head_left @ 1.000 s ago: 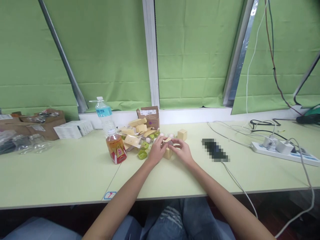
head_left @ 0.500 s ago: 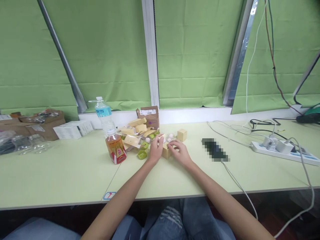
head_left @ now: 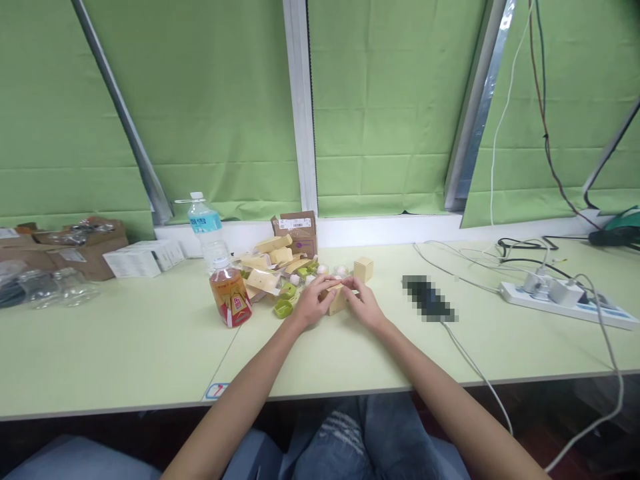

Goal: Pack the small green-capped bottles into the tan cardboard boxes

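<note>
In the head view, the only one there is, the person sits at a pale green tabletop (head_left: 150, 360) with both bare hands closed in on a small, pale yellow cardboard box (head_left: 338, 303). The box sits on the table, straight out in front of the body, right in the gap between the hands. The left hand (head_left: 313, 303) has it by the left side, the right hand (head_left: 365, 303) by the right, and the fingers come together over its top. From where I stand neither hand is clearly nearer; both touch it. The top is mostly under the fingers, so I can't tell whether the flap lies flat.

As for how it points: it looks upright, with one plain side towards the person, perhaps turned a touch to the right. It seems about as tall as it is wide, so I can't pick out a long axis. Just beyond the right hand stands a second pale yellow cube-shaped cardboard box (head_left: 363, 269). Round white objects (head_left: 342, 271) lie behind the fingers, and a shallow green plastic cup (head_left: 283, 308) lies just beside the left hand.
</note>
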{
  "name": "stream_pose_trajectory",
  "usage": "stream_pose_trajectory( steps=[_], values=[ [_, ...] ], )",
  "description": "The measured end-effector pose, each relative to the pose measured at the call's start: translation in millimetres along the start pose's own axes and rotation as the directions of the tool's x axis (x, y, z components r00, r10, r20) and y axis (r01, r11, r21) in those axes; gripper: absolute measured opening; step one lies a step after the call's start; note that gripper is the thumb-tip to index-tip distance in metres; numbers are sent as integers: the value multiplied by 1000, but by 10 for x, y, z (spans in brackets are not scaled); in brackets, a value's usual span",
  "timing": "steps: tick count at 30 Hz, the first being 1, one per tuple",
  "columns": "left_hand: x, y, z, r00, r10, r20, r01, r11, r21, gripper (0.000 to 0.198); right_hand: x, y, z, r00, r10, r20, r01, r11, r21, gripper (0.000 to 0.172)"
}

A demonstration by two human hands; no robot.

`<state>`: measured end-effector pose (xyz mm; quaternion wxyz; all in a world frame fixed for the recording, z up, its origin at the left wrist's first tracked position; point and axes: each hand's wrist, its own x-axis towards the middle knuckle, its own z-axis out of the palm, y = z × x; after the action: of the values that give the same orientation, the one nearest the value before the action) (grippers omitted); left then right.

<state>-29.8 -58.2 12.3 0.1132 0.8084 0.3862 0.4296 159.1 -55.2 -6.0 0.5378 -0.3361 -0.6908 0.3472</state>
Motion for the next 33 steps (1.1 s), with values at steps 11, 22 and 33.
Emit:
stream_pose_trajectory(
  steps=[11,22,33],
  values=[
    [11,-42,98,998,-36,57,47,976,-213,35,42,114,56,996,89,-23,-89,996,15,44],
    [34,-88,254,943,-300,-144,253,928,-275,32,71,13,-300,960,129,-247,-244,820,-519,51],
    [70,-75,100,969,-164,-185,218,919,328,24,396,318,-268,889,213,-405,-445,602,-663,53]
  ],
)
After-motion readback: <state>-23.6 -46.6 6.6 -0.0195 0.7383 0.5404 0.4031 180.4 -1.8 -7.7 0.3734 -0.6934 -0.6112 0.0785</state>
